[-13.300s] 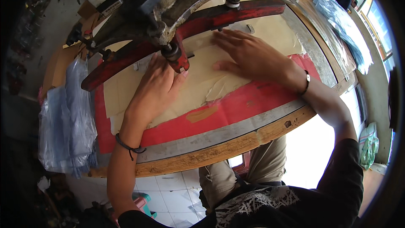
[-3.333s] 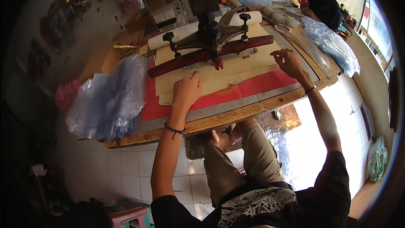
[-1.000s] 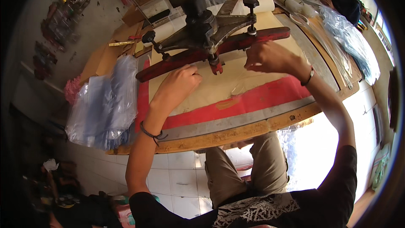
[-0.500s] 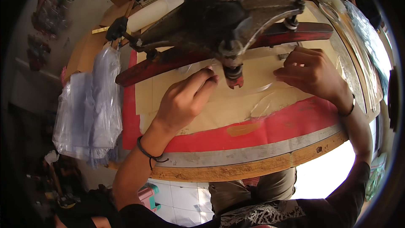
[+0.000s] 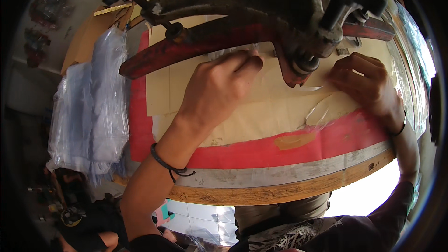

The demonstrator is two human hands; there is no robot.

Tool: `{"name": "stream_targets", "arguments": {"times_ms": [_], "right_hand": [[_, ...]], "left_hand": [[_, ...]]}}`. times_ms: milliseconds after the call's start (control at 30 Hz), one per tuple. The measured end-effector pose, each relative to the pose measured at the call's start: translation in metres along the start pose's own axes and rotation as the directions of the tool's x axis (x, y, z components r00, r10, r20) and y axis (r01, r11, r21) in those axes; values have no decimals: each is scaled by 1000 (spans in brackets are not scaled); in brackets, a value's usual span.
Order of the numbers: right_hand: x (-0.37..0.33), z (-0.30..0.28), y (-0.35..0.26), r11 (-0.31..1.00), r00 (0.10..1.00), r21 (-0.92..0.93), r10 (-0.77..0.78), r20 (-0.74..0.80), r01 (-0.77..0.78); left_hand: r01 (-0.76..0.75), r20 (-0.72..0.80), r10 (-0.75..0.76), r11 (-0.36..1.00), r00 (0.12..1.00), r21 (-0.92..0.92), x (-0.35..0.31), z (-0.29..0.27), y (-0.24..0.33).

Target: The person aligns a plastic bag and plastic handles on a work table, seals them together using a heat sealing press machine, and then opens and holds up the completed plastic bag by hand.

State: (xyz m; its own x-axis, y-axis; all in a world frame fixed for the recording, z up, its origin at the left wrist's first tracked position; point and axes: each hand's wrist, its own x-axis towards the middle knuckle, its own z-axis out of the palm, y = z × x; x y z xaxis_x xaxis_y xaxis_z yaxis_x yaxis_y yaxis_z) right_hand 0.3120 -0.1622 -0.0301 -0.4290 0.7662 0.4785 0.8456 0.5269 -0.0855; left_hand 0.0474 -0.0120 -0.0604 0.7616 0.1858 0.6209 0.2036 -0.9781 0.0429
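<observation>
A clear plastic sheet (image 5: 322,107) lies flat on the beige pad (image 5: 261,116) of a red-topped work table. My left hand (image 5: 219,84) presses its fingertips on the sheet's left end, just under the red curved bar (image 5: 186,49) of a dark metal press (image 5: 289,4). My right hand (image 5: 364,84) pins the sheet's right end with bent fingers, to the right of the press's foot (image 5: 301,67). Neither hand lifts anything off the pad.
A thick stack of clear plastic bags (image 5: 91,112) hangs over the table's left edge. The table has a red surface (image 5: 261,151), a grey metal strip (image 5: 280,175) and a wooden front edge (image 5: 284,191). Tiled floor lies below.
My head has come closer to the press. Both hands have slid further in under the red bar, still pressing the plastic sheet flat.
</observation>
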Motion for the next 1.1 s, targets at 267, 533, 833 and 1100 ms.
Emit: {"name": "stream_targets", "arguments": {"times_ms": [267,533,833,1100], "right_hand": [[-1,2,4,1000,1000,7,-15,-5,15],[-2,-11,9,999,1000,-40,-4,-26,3],[-4,-11,5,986,992,-163,23,-121,-43],[-4,-9,-6,991,987,-123,34,-157,-54]], "left_hand": [[34,-41,-34,999,999,8,5,1,3],[-19,-2,19,997,1000,77,4,-1,3],[-46,-18,48,994,999,101,5,2,1],[-2,75,-6,995,997,97,7,-4,3]]}}
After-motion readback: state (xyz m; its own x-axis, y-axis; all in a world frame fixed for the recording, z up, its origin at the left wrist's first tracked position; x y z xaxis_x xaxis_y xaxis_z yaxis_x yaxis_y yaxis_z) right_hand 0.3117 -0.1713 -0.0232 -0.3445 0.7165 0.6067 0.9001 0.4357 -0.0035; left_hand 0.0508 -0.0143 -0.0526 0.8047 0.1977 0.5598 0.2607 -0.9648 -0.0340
